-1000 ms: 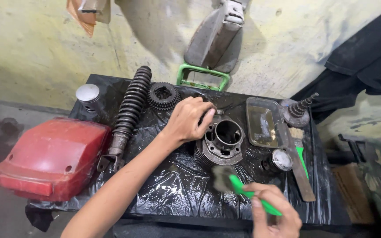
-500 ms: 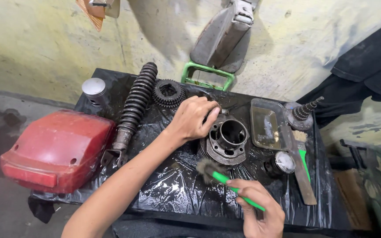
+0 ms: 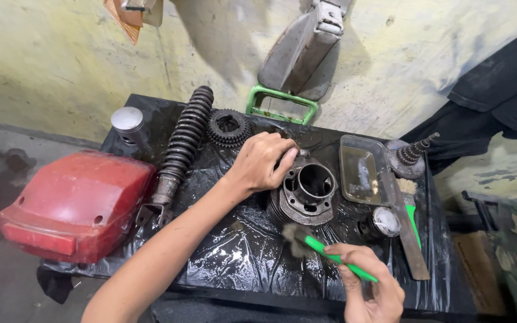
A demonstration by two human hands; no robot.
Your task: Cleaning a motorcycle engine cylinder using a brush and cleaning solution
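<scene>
The right hand (image 3: pixel 371 290) is nearest to us, with its fingers closed around a green toothbrush (image 3: pixel 330 256). The dirty brush head sits just in front of the engine cylinder (image 3: pixel 304 194), close to its lower edge, and nothing stands between them. The engine cylinder lies in the middle of a table covered in shiny black plastic sheet (image 3: pixel 210 251). The left hand (image 3: pixel 263 161) rests on the top left of the cylinder, with its fingers curled over the rim to hold it. Just right of the cylinder is a small round metal part (image 3: pixel 384 221), and beyond that a flat metal file (image 3: pixel 407 230) beside another green-handled tool (image 3: pixel 413 220). A red plastic cover (image 3: pixel 73 203) sits well to the left of the cylinder. Between them lies a long black ribbed boot (image 3: pixel 184 143). Behind the cylinder on the left is a toothed gear (image 3: pixel 228 127), and farther left a silver piston (image 3: pixel 128 122). Behind on the right is a clear tray (image 3: pixel 361 170) with something small and pale inside; I cannot tell what. Next to the tray stands a geared shaft (image 3: pixel 411 157).
</scene>
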